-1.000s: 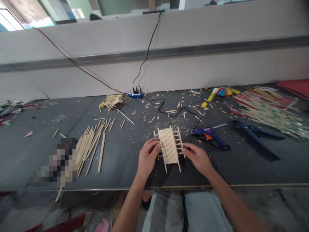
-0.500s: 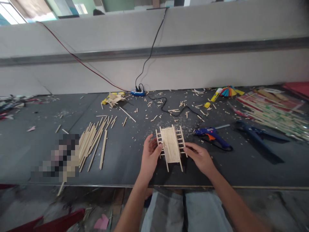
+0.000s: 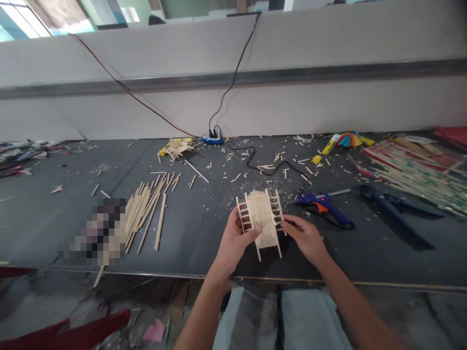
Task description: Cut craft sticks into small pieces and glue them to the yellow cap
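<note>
Left of the blue plastic glue gun (image 3: 332, 210), the half-closed left hand (image 3: 233, 244) holds 1 pale, slatted wooden-stick frame (image 3: 267, 221), thumb across it; the half-closed right hand (image 3: 305, 238) grips its ladder-like side.

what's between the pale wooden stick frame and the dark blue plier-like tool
The head view shows the right hand, at the frame, then the blue, orange-triggered glue gun.
</note>
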Tool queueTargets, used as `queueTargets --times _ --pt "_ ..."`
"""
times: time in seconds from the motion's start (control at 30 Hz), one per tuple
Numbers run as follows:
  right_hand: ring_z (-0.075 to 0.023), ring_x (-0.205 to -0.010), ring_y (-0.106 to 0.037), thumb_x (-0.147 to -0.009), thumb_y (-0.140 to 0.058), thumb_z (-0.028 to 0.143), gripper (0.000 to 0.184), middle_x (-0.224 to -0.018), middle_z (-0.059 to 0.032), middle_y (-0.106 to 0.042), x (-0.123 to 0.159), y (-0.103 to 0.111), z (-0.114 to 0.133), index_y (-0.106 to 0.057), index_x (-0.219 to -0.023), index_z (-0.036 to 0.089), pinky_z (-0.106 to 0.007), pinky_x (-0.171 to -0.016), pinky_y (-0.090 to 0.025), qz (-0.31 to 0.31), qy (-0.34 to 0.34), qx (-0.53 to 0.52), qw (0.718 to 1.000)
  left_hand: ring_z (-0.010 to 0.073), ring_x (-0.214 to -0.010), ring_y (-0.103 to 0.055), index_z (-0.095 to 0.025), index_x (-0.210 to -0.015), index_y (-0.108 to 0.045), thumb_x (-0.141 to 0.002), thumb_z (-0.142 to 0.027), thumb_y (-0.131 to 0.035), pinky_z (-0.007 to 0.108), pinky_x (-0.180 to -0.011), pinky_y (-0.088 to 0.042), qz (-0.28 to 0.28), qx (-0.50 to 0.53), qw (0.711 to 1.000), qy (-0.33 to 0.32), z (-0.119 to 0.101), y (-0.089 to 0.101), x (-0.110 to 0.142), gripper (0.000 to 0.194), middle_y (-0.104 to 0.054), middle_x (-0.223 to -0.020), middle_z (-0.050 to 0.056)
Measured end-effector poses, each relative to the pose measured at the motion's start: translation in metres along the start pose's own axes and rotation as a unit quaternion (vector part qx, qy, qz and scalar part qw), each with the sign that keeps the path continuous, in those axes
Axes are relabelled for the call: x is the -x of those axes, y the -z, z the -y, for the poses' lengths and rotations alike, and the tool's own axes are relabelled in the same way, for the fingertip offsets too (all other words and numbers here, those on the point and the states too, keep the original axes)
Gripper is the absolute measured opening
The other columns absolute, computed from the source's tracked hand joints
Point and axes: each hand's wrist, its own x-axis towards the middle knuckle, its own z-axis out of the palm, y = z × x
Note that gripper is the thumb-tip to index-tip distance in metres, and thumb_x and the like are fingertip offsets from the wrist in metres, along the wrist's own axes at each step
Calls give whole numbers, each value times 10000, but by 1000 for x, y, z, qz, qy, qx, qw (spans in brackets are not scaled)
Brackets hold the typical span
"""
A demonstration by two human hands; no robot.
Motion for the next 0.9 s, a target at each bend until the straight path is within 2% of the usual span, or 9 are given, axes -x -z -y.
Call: queueTargets --times 0.2,0.37,0.6,0.77,0.9 --pt "-216 -822 -656 -707 -680 464 390 -924 -83 -718 2 -1 1 -690 -972 178 -336 -759 -514 3 -15 -29 999 194 -1001 -584 -223 -1266 -384 -742 -179 -679 333 -871 -464 -7 28 1000 -3 2 0 1 603 -601 -1113 73" --pt "-210 -819 -647 -716 -678 456 380 -930 -78 -710 2 0 0 -675 -978 181 -323 -746 -506 18 -13 -28 999 196 -1014 -576 -204 -1271 -379 -747 -195 -677 326 -888 -449 2 -1 1000 19 2 -1 1 603 -594 -1123 86" --pt "-196 -804 -630 -736 -659 441 338 -899 -58 -702 3 1 1 -666 -962 190 -294 -717 -490 27 -24 -5 999 172 -976 -578 -201 -1277 -381 -745 -196 -674 293 -867 -450 -6 -20 1000 16 -2 -3 5 608 -596 -1102 74" --pt "-169 -747 -623 -736 -653 442 326 -836 -38 -694 3 1 2 -676 -960 206 -275 -695 -485 15 -22 -7 1000 172 -935 -603 -209 -1258 -408 -750 -190 -665 293 -829 -475 -20 -3 1000 12 -5 12 3 570 -624 -1048 59" --pt "-169 -749 -630 -727 -660 453 339 -830 -43 -695 3 1 5 -679 -956 203 -280 -715 -492 8 -28 -12 1000 172 -909 -619 -227 -1258 -418 -762 -196 -648 273 -760 -500 -51 13 998 25 -13 28 4 547 -624 -1076 62"
